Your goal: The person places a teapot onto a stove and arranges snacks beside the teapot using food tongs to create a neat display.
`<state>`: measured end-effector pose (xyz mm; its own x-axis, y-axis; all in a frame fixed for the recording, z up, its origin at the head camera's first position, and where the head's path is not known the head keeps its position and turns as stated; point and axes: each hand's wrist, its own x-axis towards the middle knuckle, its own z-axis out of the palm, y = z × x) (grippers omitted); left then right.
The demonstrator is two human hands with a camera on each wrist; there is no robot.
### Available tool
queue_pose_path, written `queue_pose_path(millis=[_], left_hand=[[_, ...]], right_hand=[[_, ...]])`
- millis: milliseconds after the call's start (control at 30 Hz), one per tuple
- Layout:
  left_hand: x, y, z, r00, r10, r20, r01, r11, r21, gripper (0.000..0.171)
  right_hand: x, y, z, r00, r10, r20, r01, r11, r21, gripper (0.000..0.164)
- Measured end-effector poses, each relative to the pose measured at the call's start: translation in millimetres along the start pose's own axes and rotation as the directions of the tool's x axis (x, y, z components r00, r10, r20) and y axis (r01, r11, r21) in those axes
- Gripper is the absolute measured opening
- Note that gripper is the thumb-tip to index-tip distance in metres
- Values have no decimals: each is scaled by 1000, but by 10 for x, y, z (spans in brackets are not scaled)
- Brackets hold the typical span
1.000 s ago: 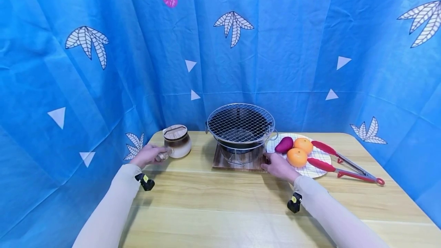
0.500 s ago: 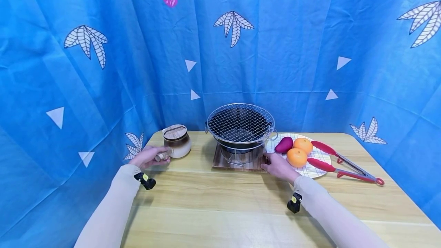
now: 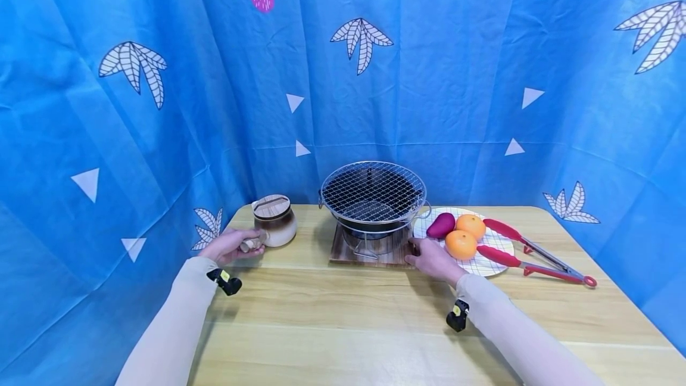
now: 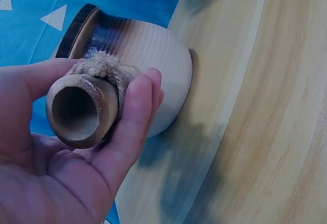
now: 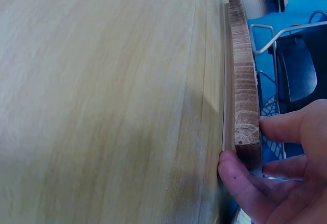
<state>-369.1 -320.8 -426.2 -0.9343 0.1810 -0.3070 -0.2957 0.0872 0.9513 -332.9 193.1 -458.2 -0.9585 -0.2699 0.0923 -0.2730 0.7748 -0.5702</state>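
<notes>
At the back left of the table stands a brown-and-cream ceramic pot (image 3: 281, 230) with a wooden lid (image 3: 272, 205). My left hand (image 3: 230, 246) grips its hollow side handle (image 4: 76, 109), thumb on one side and fingers curled round the other; rope is wound where the handle joins the pot. A dark wooden board (image 3: 343, 252) lies under a round charcoal grill (image 3: 372, 195) topped with a wire mesh. My right hand (image 3: 433, 259) pinches the board's near right corner; in the right wrist view the thumb (image 5: 281, 126) is on its top face and a fingertip at its lower edge.
Right of the grill, a white checked plate (image 3: 485, 267) bears a purple sweet-potato-like piece (image 3: 442, 226) and two oranges (image 3: 461, 245). Red-tipped tongs (image 3: 552, 264) lie across its right edge onto the table (image 3: 343, 326). Blue curtains (image 3: 455, 76) close off the back and sides.
My left fingers have come further round under the pot handle since a second ago. My right hand stays at the board's corner.
</notes>
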Motion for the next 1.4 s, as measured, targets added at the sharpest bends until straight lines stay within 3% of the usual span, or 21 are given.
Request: queue_pose_path(millis=[500, 800, 1067, 1400], left_hand=[[-5, -17, -10, 1000, -9, 0, 9, 997, -78, 37], [-24, -4, 4, 999, -17, -33, 13, 994, -112, 24], [-26, 5, 35, 999, 5, -38, -9, 995, -103, 46], [-23, -10, 54, 998, -2, -65, -6, 992, -122, 47]], right_hand=[[0, -13, 16, 1000, 27, 13, -27, 1000, 1, 52], [-4, -6, 10, 1000, 28, 6, -28, 1000, -2, 52], [-1, -14, 12, 999, 34, 9, -34, 999, 4, 54], [8, -1, 23, 998, 58, 17, -59, 998, 13, 58]])
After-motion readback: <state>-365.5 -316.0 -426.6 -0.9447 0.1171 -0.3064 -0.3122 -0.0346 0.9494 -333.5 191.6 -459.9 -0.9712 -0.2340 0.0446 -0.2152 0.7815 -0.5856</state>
